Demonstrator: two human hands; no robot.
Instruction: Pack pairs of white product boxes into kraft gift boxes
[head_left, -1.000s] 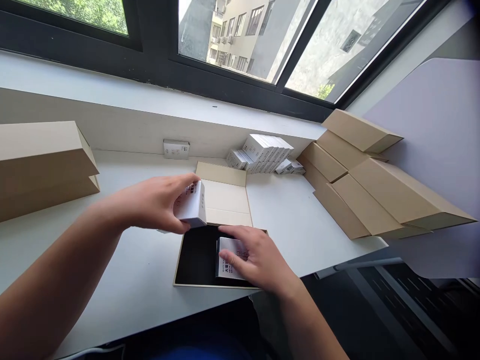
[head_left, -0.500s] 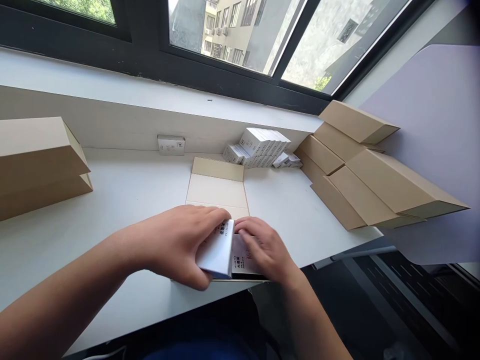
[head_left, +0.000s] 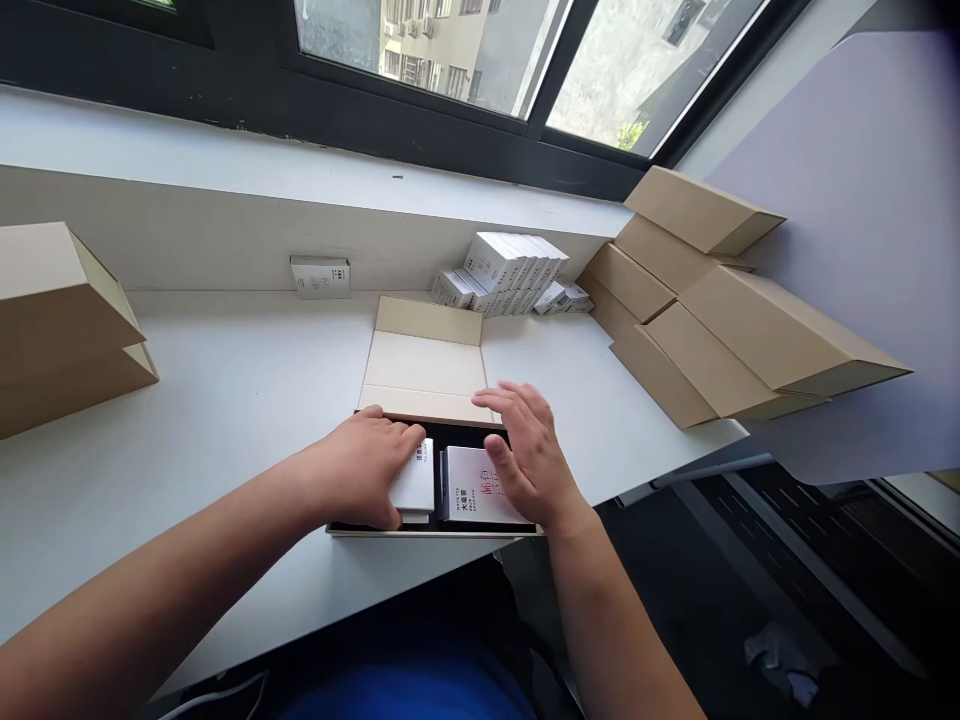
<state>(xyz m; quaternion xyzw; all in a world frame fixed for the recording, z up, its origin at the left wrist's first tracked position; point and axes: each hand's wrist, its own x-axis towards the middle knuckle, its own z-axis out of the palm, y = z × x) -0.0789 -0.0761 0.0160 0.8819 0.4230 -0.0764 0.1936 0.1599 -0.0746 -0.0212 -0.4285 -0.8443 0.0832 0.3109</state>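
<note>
An open gift box (head_left: 427,534) with a black inside lies at the table's near edge, its cream lid (head_left: 424,360) folded back flat away from me. My left hand (head_left: 375,465) grips a small white tea box (head_left: 415,485) in the left half of it, thumb on the near side and fingers on the far side. In the right half lies a second white tea box (head_left: 476,490) with dark and red lettering. Over this one's right end my right hand (head_left: 529,450) hovers with fingers apart, holding nothing; whether it touches the box is hidden.
Stacked white tea boxes (head_left: 514,270) stand by the back wall, and a single white box (head_left: 321,277) leans there further left. Brown cartons (head_left: 742,340) are piled at the right, more brown cartons (head_left: 60,300) at the left. A window (head_left: 442,60) is behind.
My left hand has lowered its tilted tea box so it lies flatter in the gift box's left half. My right hand has opened and lifted from the other tea box. The view has shifted slightly.
</note>
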